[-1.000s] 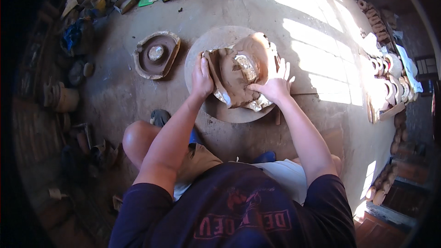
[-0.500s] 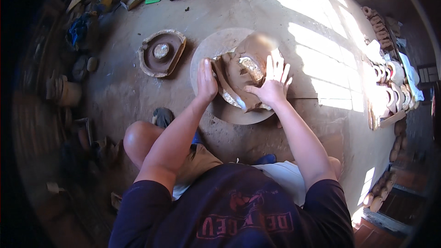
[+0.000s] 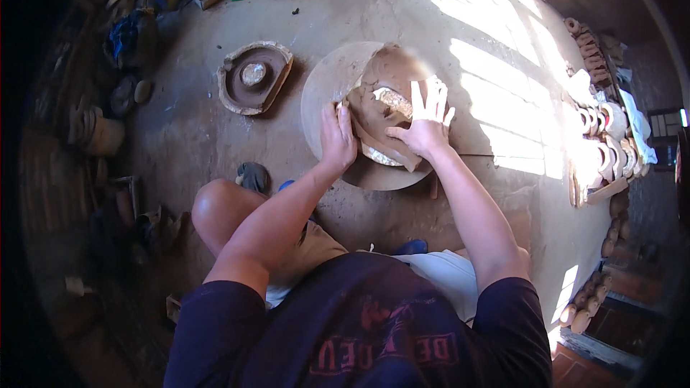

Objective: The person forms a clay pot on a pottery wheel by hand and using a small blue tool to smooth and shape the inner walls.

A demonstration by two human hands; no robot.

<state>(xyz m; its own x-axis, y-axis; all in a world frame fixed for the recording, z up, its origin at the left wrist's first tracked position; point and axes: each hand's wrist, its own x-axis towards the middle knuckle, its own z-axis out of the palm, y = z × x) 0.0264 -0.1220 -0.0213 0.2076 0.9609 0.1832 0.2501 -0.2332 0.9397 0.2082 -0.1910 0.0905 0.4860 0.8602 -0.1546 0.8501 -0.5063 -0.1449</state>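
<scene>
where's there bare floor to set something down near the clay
Bare floor lies between the round board and the moulded dish, and on the sunlit stretch right of the board. Crowded: clutter along the far left edge, clay pieces stacked at right.

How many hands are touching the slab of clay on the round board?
2. The left hand presses the left edge of the clay slab; the right hand lies flat with spread fingers on its right side. No other hands show.

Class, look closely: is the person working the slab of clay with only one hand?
No: both the left hand and the right hand press on the brown clay slab lying on the round disc.
</scene>
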